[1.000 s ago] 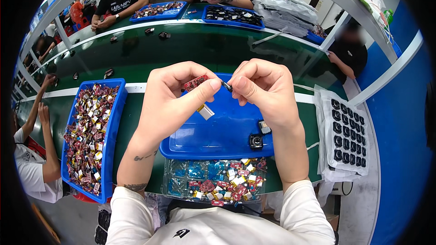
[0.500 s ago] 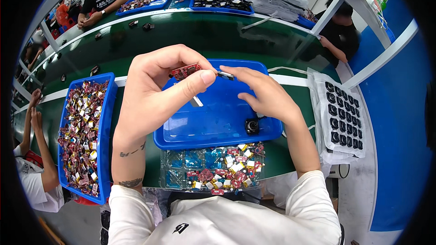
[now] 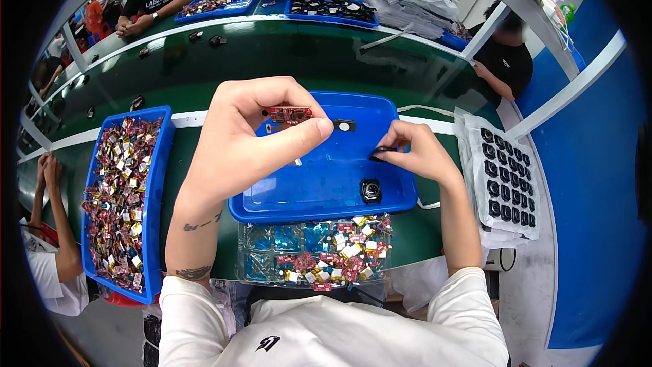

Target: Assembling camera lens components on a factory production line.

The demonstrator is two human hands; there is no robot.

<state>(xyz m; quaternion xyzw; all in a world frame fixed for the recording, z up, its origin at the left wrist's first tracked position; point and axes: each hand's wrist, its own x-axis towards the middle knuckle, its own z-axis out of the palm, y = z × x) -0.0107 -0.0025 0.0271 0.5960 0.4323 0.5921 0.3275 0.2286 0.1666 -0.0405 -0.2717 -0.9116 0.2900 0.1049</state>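
My left hand (image 3: 251, 139) pinches a red circuit board (image 3: 291, 115) between thumb and fingers, above the blue tray (image 3: 272, 204). Just beyond the thumb tip is a small black piece with a white round spot (image 3: 344, 126); whether it joins the board or lies in the tray I cannot tell. Over the tray's right side, my right hand (image 3: 421, 156) has its fingertips closed on a small dark part (image 3: 384, 151), mostly hidden. Below that hand, a black square camera housing with a round lens opening (image 3: 371, 191) rests in the tray.
Closest to me is a clear compartment tray (image 3: 246, 248) with red boards and white cells. A long blue bin (image 3: 163, 183) of similar parts stands left. At right, a white sheet (image 3: 479, 183) carries rows of black housings. People work across the green bench (image 3: 272, 54).
My right hand has drawn away from the left, moving right and down, and now pinches a small dark part. My left hand has shifted slightly right and down, still holding the circuit board.
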